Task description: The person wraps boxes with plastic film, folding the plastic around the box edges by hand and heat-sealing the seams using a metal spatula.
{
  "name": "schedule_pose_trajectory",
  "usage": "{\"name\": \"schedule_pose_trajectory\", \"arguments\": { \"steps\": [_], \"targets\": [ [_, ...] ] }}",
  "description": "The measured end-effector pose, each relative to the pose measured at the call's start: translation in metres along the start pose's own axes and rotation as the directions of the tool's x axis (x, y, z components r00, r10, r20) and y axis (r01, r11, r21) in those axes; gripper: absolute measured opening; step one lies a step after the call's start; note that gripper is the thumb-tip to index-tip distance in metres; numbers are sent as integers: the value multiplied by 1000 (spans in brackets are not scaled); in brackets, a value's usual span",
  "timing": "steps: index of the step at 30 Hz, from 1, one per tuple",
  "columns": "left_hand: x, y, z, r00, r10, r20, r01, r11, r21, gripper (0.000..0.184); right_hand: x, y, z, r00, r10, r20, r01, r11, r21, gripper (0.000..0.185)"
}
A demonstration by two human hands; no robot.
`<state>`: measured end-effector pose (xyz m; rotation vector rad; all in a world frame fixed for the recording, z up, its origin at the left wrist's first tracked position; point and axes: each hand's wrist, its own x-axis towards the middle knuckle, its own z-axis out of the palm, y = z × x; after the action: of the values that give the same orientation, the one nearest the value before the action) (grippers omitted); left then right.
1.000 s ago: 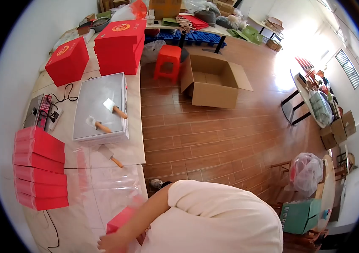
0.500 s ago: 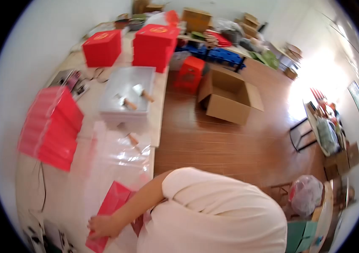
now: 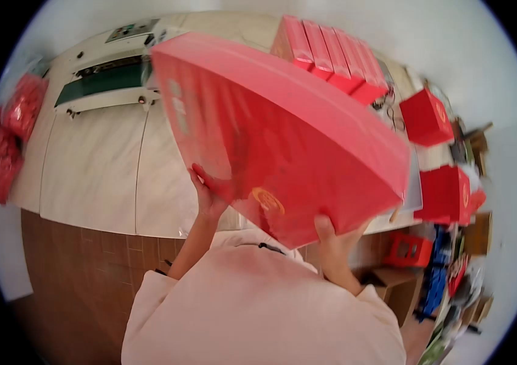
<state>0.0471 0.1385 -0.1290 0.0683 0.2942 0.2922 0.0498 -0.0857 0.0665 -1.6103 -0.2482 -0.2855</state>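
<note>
Pale tabletop (image 3: 91, 164) beyond, red box (image 3: 313, 152) tilted before the pale shirt (image 3: 264, 298)!
Left hand (image 3: 210, 199) and right hand (image 3: 334, 244) clasp its near edges, forearms (image 3: 194, 246) angled upward, right thumb (image 3: 324, 226) on the glossy face, gold emblem (image 3: 268, 201) showing.

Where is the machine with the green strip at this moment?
In the head view, the machine stands at the upper left on the pale table, just left of the held red box.

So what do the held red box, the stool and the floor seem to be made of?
Red box: probably cardboard, glossy as if film-wrapped, judging by flat panels and streaky reflections. Stool: likely moulded plastic, smooth and evenly coloured. Floor: brown, plank-like seams; wood or wood-look tile, can't tell.
</note>
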Motion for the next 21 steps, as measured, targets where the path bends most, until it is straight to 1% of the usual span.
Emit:
{"name": "schedule_pose_trajectory", "arguments": {
  "steps": [1, 2, 3, 4, 5, 6, 7, 8, 9, 10, 11, 12, 13, 14, 15, 16, 17, 18, 19, 21],
  "targets": [
    [-5, 1, 25, 994, 46, -97, -38, 996, 84, 82, -3, 5, -16, 990, 139, 35, -138, 990, -36, 102],
    [-10, 5, 33, 994, 72, -81, -66, 995, 78, 82, -6, -4, -27, 963, 267, 42, -268, 963, 32, 101],
    [-14, 13, 39, 994, 110, -24, -106, 986, 129, 81, -6, -10, -35, 920, 388, 53, -391, 914, 106, 101],
    [-15, 21, 44, 989, 144, 37, -148, 971, 186, 80, -3, -7, -47, 928, 367, 66, -373, 919, 131, 101],
    [-14, 26, 48, 974, 226, -1, -221, 954, 202, 79, 1, -2, -64, 938, 313, 149, -333, 933, 139, 98],
    [-12, 33, 48, 971, 239, 9, -235, 947, 219, 79, 7, 3, -77, 937, 266, 229, -303, 942, 144, 95],
    [-12, 41, 39, 957, 285, 57, -290, 920, 262, 79, 13, 7, -85, 933, 271, 237, -313, 936, 163, 95],
    [-12, 49, 27, 939, 328, 100, -343, 889, 304, 79, 18, 13, -93, 922, 185, 339, -251, 955, 160, 94],
    [-9, 62, 9, 952, 292, 92, -306, 912, 274, 79, 23, 19, -101, 894, 100, 436, -187, 969, 163, 92],
    [-18, 62, 32, 949, 303, 85, -314, 905, 287, 79, 32, 26, -111, 890, 106, 443, -202, 964, 174, 92],
    [-27, 60, 58, 913, 407, -17, -368, 843, 392, 80, 42, 35, -122, 823, 48, 566, -80, 996, 32, 96],
    [-33, 57, 75, 854, 508, -110, -395, 773, 496, 81, 48, 41, -128, 732, 19, 681, 63, 994, -95, 99],
    [-32, 60, 72, 852, 509, -119, -389, 769, 507, 81, 56, 45, -126, 691, -1, 723, 151, 978, -143, 98],
    [-32, 69, 66, 860, 508, 37, -436, 697, 569, 84, 57, 45, -116, 693, 9, 721, 134, 981, -141, 98],
    [-33, 75, 59, 856, 480, 189, -484, 619, 619, 88, 52, 41, -99, 699, 81, 710, -8, 994, -105, 91],
    [-33, 77, 50, 862, 476, 176, -468, 613, 637, 88, 46, 42, -93, 695, 154, 703, -153, 986, -66, 85],
    [-35, 79, 41, 843, 430, 323, -518, 491, 700, 86, 29, 74, -98, 739, 131, 661, -130, 990, -51, 84],
    [-38, 78, 32, 819, 354, 452, -566, 367, 738, 84, 19, 99, -106, 646, 288, 707, -296, 948, -117, 91],
    [-39, 69, 26, 812, 499, 304, -535, 426, 730, 81, 11, 117, -110, 530, 435, 728, -439, 875, -204, 99],
    [-50, 66, 26, 825, 485, 290, -508, 409, 758, 79, 2, 129, -115, 505, 559, 658, -646, 750, -143, 99]
  ]
}}
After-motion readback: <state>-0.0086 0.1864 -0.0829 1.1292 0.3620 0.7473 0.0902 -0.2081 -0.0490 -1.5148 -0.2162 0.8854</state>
